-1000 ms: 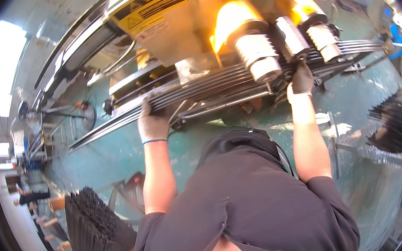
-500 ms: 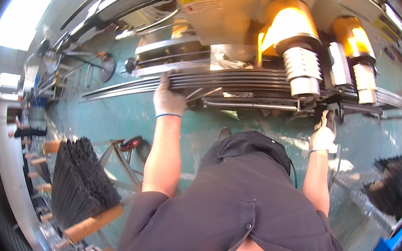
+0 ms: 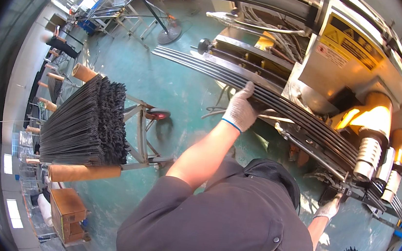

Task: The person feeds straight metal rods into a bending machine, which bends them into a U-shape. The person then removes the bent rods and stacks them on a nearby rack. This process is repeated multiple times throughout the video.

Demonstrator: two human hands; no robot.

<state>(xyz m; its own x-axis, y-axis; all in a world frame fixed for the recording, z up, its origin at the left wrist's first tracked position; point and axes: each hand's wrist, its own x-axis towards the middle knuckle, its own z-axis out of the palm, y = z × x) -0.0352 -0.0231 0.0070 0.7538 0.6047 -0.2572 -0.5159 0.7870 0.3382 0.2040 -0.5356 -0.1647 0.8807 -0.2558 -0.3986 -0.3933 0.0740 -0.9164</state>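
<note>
Here, near the upper middle of the frame, the left hand in a white knit glove is curled over the edge of a long bundle of dark metal rods, grasping it where the bundle runs along the machine. The bundle stretches from the upper centre down toward the lower right, passing under the yellow-lit rollers at the right side of the frame. The right hand, also gloved, sits low at the right, just below the rods near the rollers; whether it is clenched on anything I cannot tell. At the left of the frame a wheeled rack carries a thick stack of dark rods between cardboard tubes. The floor is green.
</note>
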